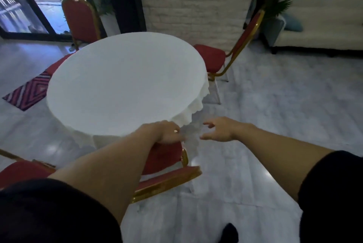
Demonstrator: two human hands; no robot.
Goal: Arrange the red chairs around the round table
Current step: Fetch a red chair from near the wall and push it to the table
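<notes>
A round table (125,83) under a white cloth fills the middle of the view. Directly below me stands a red chair with a gold frame (167,172), its back facing the table's near edge. My left hand (167,131) is closed over the top of that backrest. My right hand (218,128) hovers just to the right of it, fingers spread, holding nothing. One red chair (81,18) stands at the table's far left and another (216,59) at its far right. A further red seat (21,172) shows at the lower left edge.
A striped pink rug (29,91) lies on the pale marble floor left of the table. A white sofa (322,24) stands at the right, a brick pillar (192,0) behind the table, potted palms beside it. My dark shoe (228,233) shows at the bottom.
</notes>
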